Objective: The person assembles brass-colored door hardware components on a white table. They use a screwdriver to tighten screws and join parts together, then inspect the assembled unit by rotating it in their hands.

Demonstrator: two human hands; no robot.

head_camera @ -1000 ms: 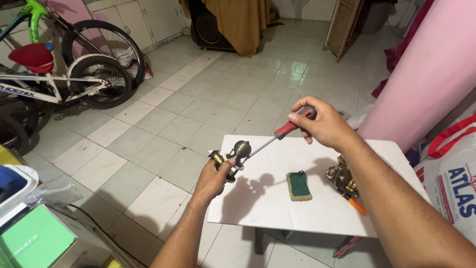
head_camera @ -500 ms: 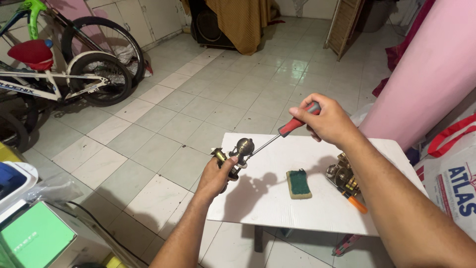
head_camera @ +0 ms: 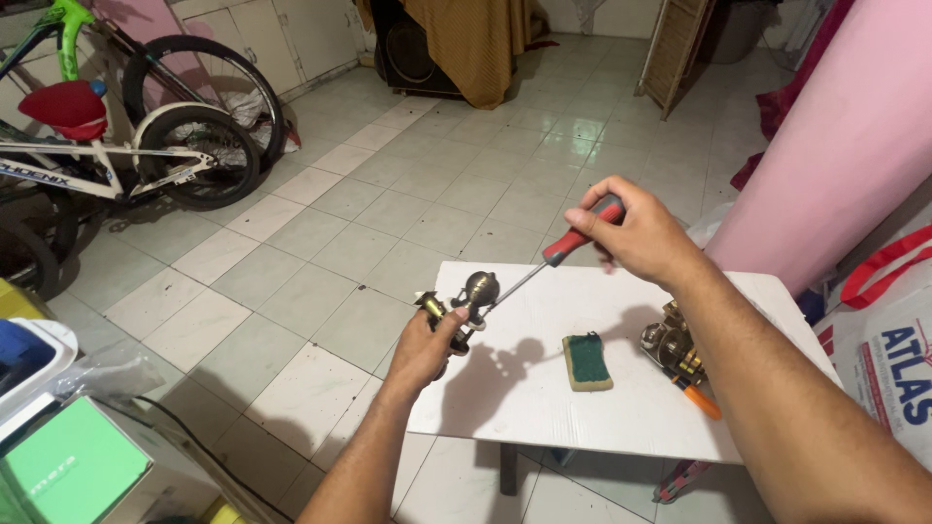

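Head view: screwdriver tip set at a brass door knob held over the table's left edge.

I see my left hand (head_camera: 424,342) closed around the brass door knob (head_camera: 464,301), holding it up just above the near-left edge of the white table (head_camera: 544,388). My right hand (head_camera: 636,233) pinches the red handle of the screwdriver (head_camera: 553,260), its shaft slanting down-left to the knob. Against the frames of a second ago, the right hand sits slightly higher and the handle is turned a little; knob and left hand are unchanged, so I judge the screw is being worked, not freed. On the table: a green sponge (head_camera: 587,361) centre, more brass lock parts (head_camera: 672,344) far right. A bicycle (head_camera: 146,146) stands far left.
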